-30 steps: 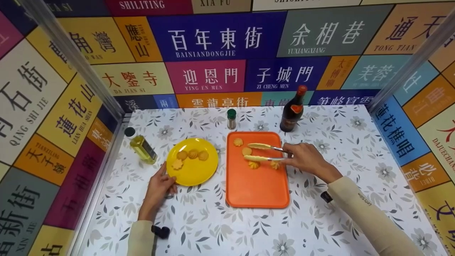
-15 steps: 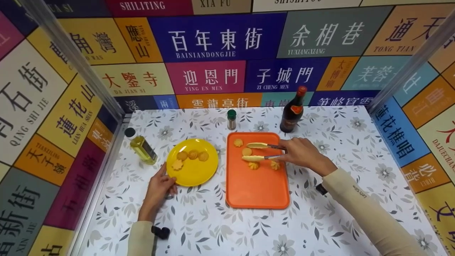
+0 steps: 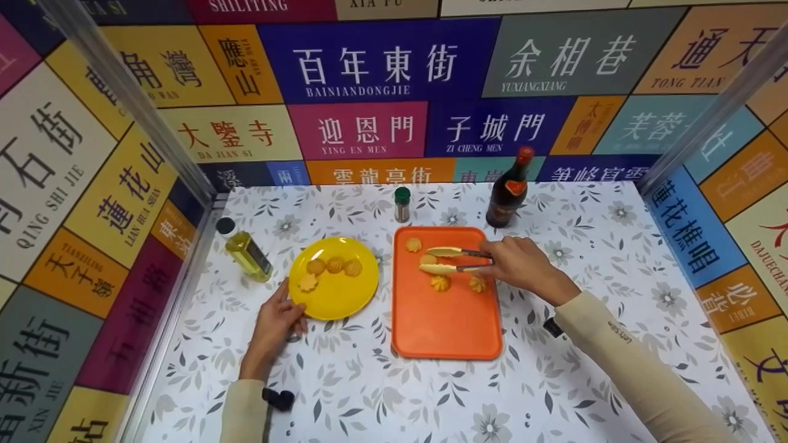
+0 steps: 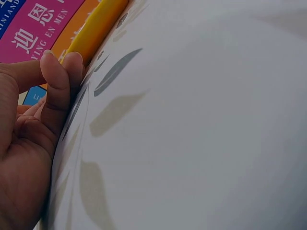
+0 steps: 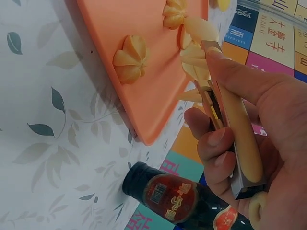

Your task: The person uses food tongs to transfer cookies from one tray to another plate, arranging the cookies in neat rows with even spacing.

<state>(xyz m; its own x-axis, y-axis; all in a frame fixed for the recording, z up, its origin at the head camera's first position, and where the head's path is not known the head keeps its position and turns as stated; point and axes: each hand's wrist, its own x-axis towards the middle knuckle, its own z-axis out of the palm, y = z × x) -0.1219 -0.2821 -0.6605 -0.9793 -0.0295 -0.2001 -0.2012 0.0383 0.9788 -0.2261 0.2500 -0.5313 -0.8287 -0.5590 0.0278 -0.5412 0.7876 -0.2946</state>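
My right hand [image 3: 523, 264] grips a pair of tongs [image 3: 471, 253] with cream-coloured tips, seen close in the right wrist view. The spread tips reach over an orange tray [image 3: 446, 326], on either side of a round cookie [image 3: 427, 260]. Other cookies on the tray are a swirled one [image 3: 413, 245] at the far left corner, a ridged one [image 3: 439, 283] below the tongs and another ridged cookie [image 5: 130, 60] near the right edge. My left hand [image 3: 277, 317] holds the near left rim of a yellow plate [image 3: 341, 303], thumb on top. Several cookies [image 3: 334, 265] lie on that plate.
A bottle of yellow oil [image 3: 248, 251] stands left of the plate. Behind the tray are a small green-capped jar [image 3: 402, 205] and a dark red-capped bottle [image 3: 508, 191], the latter close beyond my right hand. Printed panels [image 3: 381, 67] wall the flowered table [image 3: 369, 394] on three sides.
The tongs have shifted slightly left and away from me, and their tips have come a little closer together around the round cookie. My left hand stays at the plate.
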